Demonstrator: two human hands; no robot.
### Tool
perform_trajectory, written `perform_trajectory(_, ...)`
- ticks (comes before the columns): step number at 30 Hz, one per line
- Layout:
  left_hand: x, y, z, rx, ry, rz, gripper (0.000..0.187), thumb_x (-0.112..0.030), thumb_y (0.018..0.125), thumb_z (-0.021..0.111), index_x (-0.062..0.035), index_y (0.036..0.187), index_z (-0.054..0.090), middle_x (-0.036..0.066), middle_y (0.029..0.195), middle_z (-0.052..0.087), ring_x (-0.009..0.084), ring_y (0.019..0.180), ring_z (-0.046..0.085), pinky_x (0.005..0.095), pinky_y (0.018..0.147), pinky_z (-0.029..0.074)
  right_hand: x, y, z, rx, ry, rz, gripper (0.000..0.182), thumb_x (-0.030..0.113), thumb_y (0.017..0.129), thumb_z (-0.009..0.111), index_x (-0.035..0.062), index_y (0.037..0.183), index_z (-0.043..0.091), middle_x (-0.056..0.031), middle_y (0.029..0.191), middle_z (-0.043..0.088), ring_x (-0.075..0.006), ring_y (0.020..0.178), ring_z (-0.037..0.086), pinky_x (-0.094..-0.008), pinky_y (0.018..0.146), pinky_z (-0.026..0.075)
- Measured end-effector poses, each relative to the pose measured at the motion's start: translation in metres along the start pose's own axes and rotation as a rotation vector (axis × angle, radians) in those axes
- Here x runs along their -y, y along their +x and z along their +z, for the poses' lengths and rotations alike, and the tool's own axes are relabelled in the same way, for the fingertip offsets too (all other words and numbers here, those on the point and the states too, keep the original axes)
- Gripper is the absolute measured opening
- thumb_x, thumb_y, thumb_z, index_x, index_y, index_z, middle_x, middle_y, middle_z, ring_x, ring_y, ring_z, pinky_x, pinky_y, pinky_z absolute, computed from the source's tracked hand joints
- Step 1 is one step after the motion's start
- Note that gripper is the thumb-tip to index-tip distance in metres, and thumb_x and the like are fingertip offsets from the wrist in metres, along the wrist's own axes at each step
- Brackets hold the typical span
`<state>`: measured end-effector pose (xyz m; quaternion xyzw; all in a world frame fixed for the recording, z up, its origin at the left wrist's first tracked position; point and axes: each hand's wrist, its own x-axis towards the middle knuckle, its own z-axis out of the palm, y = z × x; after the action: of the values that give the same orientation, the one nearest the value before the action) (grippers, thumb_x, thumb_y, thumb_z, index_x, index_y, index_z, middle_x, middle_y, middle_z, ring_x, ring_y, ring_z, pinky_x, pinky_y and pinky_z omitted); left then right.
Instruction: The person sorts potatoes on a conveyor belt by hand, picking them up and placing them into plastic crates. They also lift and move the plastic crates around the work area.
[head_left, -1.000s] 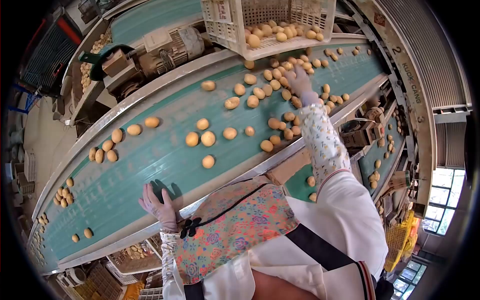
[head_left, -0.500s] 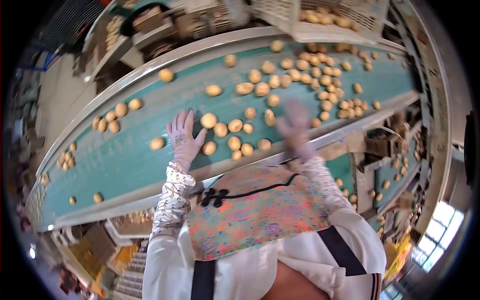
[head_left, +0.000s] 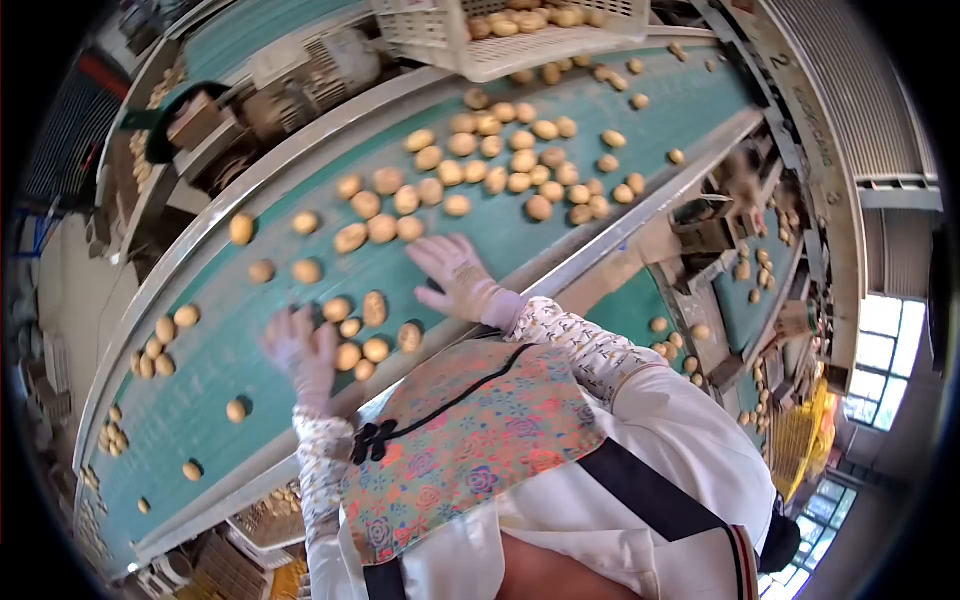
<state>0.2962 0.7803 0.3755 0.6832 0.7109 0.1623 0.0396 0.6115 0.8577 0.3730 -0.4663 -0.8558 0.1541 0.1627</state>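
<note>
Both my hands wear thin pale gloves over a green conveyor belt (head_left: 240,340) with many potatoes. My left hand (head_left: 300,355), somewhat blurred by motion, reaches down to the belt, its fingers stretched out. Just right of it lies a small group of potatoes (head_left: 347,356). My right hand (head_left: 460,278) is open over the near half of the belt, fingers spread and palm down, with nothing visible in it. An oblong potato (head_left: 374,308) lies between my hands. Beyond my right hand is a dense scatter of potatoes (head_left: 495,180).
A white plastic crate (head_left: 560,45) of potatoes stands at the belt's far side. The metal rail (head_left: 640,200) runs along the near edge, close to my body. Loose potatoes (head_left: 160,345) lie farther left. Another belt (head_left: 630,310) is at the lower right.
The view has turned, so the belt slants more steeply. Potatoes appear farther left. My right hand has come left towards my left hand, and its motion blur has gone.
</note>
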Motion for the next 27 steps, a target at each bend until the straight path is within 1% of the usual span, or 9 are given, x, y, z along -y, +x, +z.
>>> perform_trajectory(4, 0.067, -0.029, -0.002, -0.248, 0.134, -0.248, 0.039, -0.035, 0.088, 0.066, -0.0106, 0.120, 0.065, 0.013, 0.118, 0.067, 0.0332, 0.120, 0.053, 0.0521, 0.105, 0.036, -0.027, -0.014, -0.023, 0.011, -0.244, 0.219, 0.066, 0.034, 0.078, 0.071, 0.0120, 0.138, 0.053, -0.0164, 0.144, 0.044, -0.0345, 0.137, 0.038, -0.0605, 0.113, 0.024)
perform_trajectory(10, 0.002, -0.009, 0.011, 0.124, 0.150, -0.343, 0.060, -0.039, 0.088, 0.069, 0.0004, 0.131, 0.056, 0.019, 0.102, 0.065, 0.0395, 0.098, 0.058, 0.0520, 0.092, 0.041, -0.011, -0.004, -0.004, 0.115, -0.378, 0.055, 0.062, 0.021, 0.080, 0.067, 0.0180, 0.141, 0.054, -0.0153, 0.151, 0.045, -0.0330, 0.142, 0.038, -0.0642, 0.113, 0.023)
perform_trajectory(15, -0.041, -0.027, -0.003, 0.238, -0.210, 0.064, 0.063, -0.035, 0.086, 0.070, -0.0046, 0.138, 0.053, 0.013, 0.107, 0.064, 0.0362, 0.108, 0.056, 0.0544, 0.108, 0.032, -0.091, 0.025, -0.032, 0.118, -0.644, -0.035, 0.051, 0.010, 0.087, 0.055, 0.0233, 0.136, 0.057, -0.0076, 0.138, 0.055, -0.0298, 0.135, 0.047, -0.0590, 0.108, 0.035)
perform_trajectory(16, -0.039, -0.035, -0.008, 0.198, -0.210, 0.054, 0.062, -0.034, 0.085, 0.070, -0.0053, 0.138, 0.053, 0.013, 0.111, 0.063, 0.0362, 0.112, 0.055, 0.0547, 0.110, 0.029, -0.128, 0.016, -0.040, -0.185, -0.419, -0.082, 0.045, 0.010, 0.084, 0.059, 0.0203, 0.127, 0.062, -0.0098, 0.132, 0.056, -0.0299, 0.127, 0.052, -0.0537, 0.103, 0.041)
perform_trajectory(18, -0.027, -0.049, -0.020, 0.117, -0.207, 0.035, 0.062, -0.033, 0.084, 0.071, -0.0066, 0.138, 0.054, 0.012, 0.120, 0.062, 0.0360, 0.120, 0.052, 0.0552, 0.115, 0.024, -0.164, 0.017, -0.076, -0.195, -1.026, 0.051, 0.050, 0.010, 0.081, 0.062, 0.0183, 0.131, 0.058, -0.0133, 0.129, 0.056, -0.0335, 0.119, 0.055, -0.0489, 0.101, 0.043)
perform_trajectory(20, -0.012, -0.062, -0.026, 0.010, -0.151, -0.038, 0.062, -0.032, 0.083, 0.071, -0.0070, 0.137, 0.055, 0.012, 0.126, 0.060, 0.0358, 0.124, 0.050, 0.0558, 0.115, 0.024, -0.167, 0.046, -0.122, -0.017, -0.596, 0.784, 0.058, 0.009, 0.078, 0.066, 0.0141, 0.135, 0.055, -0.0124, 0.133, 0.057, -0.0301, 0.123, 0.053, -0.0515, 0.097, 0.042)
perform_trajectory(23, -0.014, -0.068, -0.020, 0.016, -0.080, -0.104, 0.057, -0.033, 0.082, 0.071, -0.0069, 0.131, 0.058, 0.013, 0.131, 0.057, 0.0358, 0.130, 0.045, 0.0549, 0.113, 0.024, -0.148, 0.130, -0.116, 0.216, -0.519, 0.589, 0.051, 0.014, 0.079, 0.066, 0.0155, 0.130, 0.058, -0.0092, 0.130, 0.060, -0.0277, 0.123, 0.054, -0.0533, 0.101, 0.039)
perform_trajectory(25, -0.029, -0.063, -0.001, 0.124, -0.160, -0.070, 0.055, -0.034, 0.082, 0.071, -0.0069, 0.128, 0.059, 0.013, 0.131, 0.057, 0.0350, 0.132, 0.044, 0.0543, 0.113, 0.024, -0.108, 0.142, -0.052, -0.201, -0.394, -0.066, 0.042, 0.019, 0.078, 0.066, 0.0159, 0.120, 0.062, -0.0071, 0.124, 0.062, -0.0278, 0.121, 0.056, -0.0545, 0.102, 0.037)
perform_trajectory(27, -0.074, -0.025, -0.052, 0.530, -0.287, -0.009, 0.053, -0.031, 0.084, 0.067, -0.0082, 0.131, 0.058, 0.015, 0.132, 0.057, 0.0346, 0.130, 0.047, 0.0545, 0.111, 0.028, -0.056, 0.159, -0.012, -0.024, -0.387, 0.031, 0.042, 0.020, 0.080, 0.065, 0.0153, 0.122, 0.061, -0.0081, 0.126, 0.062, -0.0276, 0.122, 0.055, -0.0571, 0.107, 0.033)
